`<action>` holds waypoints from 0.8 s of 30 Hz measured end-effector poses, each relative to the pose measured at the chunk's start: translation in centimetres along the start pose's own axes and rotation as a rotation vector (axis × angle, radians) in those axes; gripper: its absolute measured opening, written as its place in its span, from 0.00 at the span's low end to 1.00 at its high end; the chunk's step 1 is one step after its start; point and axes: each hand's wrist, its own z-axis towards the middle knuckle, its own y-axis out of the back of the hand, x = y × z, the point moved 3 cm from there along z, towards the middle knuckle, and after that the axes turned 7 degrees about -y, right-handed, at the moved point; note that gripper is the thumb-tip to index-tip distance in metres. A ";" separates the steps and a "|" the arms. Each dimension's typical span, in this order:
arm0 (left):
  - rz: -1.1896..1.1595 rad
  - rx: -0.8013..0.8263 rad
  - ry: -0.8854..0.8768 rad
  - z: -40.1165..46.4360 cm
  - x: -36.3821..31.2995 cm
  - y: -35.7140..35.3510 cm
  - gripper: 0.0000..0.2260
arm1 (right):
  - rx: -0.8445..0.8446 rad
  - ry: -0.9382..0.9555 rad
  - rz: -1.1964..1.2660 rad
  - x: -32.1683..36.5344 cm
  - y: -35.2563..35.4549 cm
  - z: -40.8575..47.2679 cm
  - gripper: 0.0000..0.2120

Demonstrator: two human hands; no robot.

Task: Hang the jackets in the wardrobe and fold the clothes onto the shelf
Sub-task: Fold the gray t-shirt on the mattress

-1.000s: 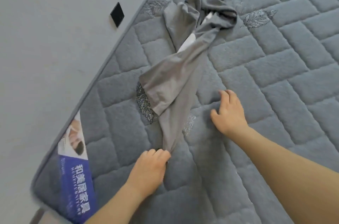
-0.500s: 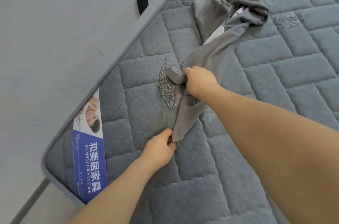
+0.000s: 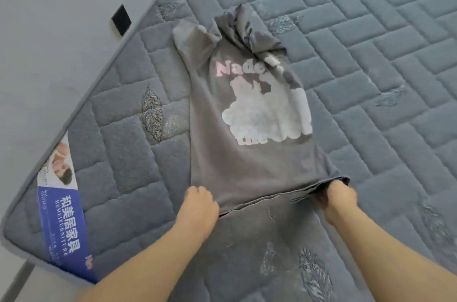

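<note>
I have the grey T-shirt (image 3: 237, 128) spread out on the mattress (image 3: 371, 79), running from the middle of the frame up toward the top centre. My left hand (image 3: 199, 205) is clamped on the lower left corner of the hem, fingers curled over the cloth. My right hand (image 3: 340, 196) pinches the lower right corner, with the hem bunched over its knuckles. Between the two, the hem is pulled into a fairly straight line.

As I judge it, this is the laying-out step before any fold. The body of the shirt lies mostly flat, print side up, but the far end is not ready: the collar and the sleeves are crumpled into a twisted heap near the top centre. That needs smoothing, then the folding itself, then the carry to the shelf. No wardrobe, shelf, jacket or other clothing shows here, so I cannot say how much of the whole job is done.

The shirt is thin, limp jersey that creases easily. Its print is a pale, cloud-like shape with pink lettering above, partly hidden by a fold. The mattress is thick quilted grey fabric, stitched in brick-shaped panels with embroidered leaves. A blue and white label (image 3: 63, 217) sits at its lower left corner. A small black square (image 3: 121, 20) is on the grey floor (image 3: 49, 29) at upper left.
</note>
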 end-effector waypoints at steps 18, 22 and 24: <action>-0.153 0.901 -0.022 -1.2 -7.9 -1.5 0.18 | 0.348 1.704 -2.111 0.2 14.2 -1.1 0.13; -0.371 0.673 0.032 2.4 -8.6 1.9 0.15 | 0.502 0.830 -2.347 -4.7 13.0 0.3 0.17; -0.435 0.375 0.008 5.4 -7.5 4.0 0.11 | 0.417 0.781 -2.092 -3.8 10.6 1.0 0.17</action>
